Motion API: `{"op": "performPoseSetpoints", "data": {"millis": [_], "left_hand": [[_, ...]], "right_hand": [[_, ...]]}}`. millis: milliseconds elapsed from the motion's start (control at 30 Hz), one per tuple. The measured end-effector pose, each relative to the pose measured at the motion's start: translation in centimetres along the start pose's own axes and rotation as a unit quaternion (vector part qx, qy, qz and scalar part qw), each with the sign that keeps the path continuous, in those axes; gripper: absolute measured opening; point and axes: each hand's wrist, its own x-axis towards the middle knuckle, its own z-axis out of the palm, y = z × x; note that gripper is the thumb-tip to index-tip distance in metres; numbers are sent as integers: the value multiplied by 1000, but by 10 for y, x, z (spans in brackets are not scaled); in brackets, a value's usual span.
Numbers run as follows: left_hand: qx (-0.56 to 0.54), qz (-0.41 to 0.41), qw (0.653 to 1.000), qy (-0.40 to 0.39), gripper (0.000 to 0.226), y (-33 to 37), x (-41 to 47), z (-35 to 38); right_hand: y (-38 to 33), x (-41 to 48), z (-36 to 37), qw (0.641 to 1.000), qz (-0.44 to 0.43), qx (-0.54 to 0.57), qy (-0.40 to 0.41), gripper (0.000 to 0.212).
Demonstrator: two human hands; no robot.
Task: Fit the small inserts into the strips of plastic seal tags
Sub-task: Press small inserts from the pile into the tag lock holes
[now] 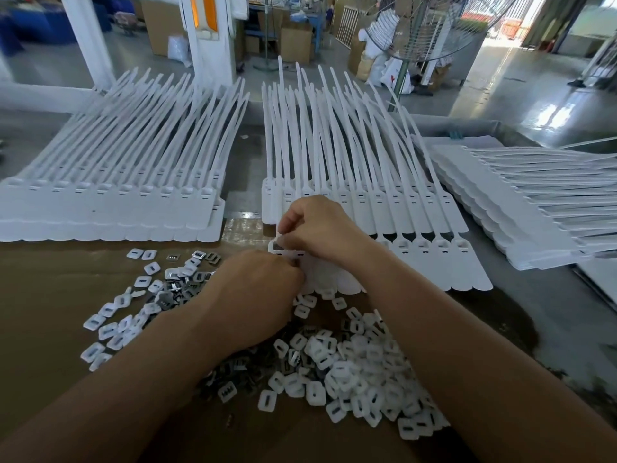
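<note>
R hand [320, 228] is pinching the leftmost head of a white plastic seal-tag strip [440, 262] lying at the brown cardboard sheet's [50, 295] far right corner. L hand [257, 289] is curling against the strip w/ fingers hidden, so can't tell its grip. A pile of small white square plastic inserts [350, 362] is lying toward the near edge.

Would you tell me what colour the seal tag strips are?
The seal tag strips are plain white, clearest in the head view.
</note>
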Motion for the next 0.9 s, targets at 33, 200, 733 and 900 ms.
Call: {"op": "performPoseSetpoints", "data": {"millis": [33,200,733,900], "left_hand": [[-4,-2,1000,1,35,-1,0,0],[-16,-2,1000,12,36,-2,0,1],[-13,-6,1000,5,36,-3,6,5],[-11,-3,1000,8,35,-3,4,4]], "right_hand": [[0,-3,-3,1000,-5,14,-3,8],[7,-35,-21,999,-19,-3,-25,12],[13,-82,-33,972,3,-160,-171,11],[6,-83,-29,955,-11,-231,-189,13]]}}
